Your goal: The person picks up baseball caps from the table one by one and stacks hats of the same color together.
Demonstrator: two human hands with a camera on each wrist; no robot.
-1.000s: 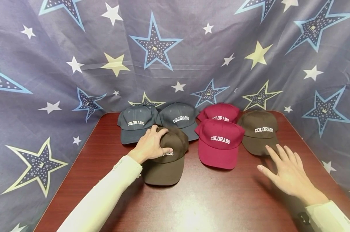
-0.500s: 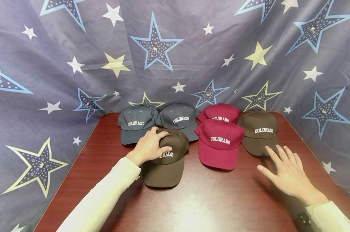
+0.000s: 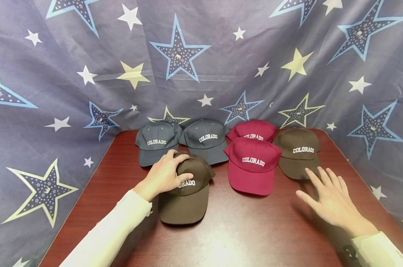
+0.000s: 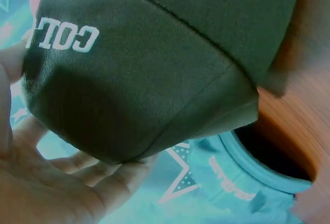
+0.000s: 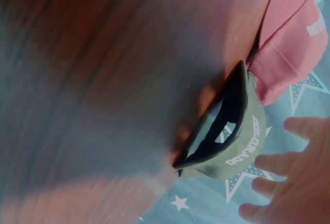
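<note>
Star-printed cloth backs a red-brown table point(image 3: 121, 207) where the left hand point(image 3: 162, 174) curls its fingers over the crown of the near olive Colorado cap point(image 3: 188, 193), left of a maroon cap point(image 3: 253, 167), while the right hand point(image 3: 331, 202) hovers flat, fingers spread, just before another olive cap point(image 3: 299, 152).

two grey caps point(image 3: 158, 142), two maroon caps point(image 3: 253, 161), two olive-brown caps point(image 3: 189, 189), star-patterned blue cloth point(image 3: 201, 55).
</note>
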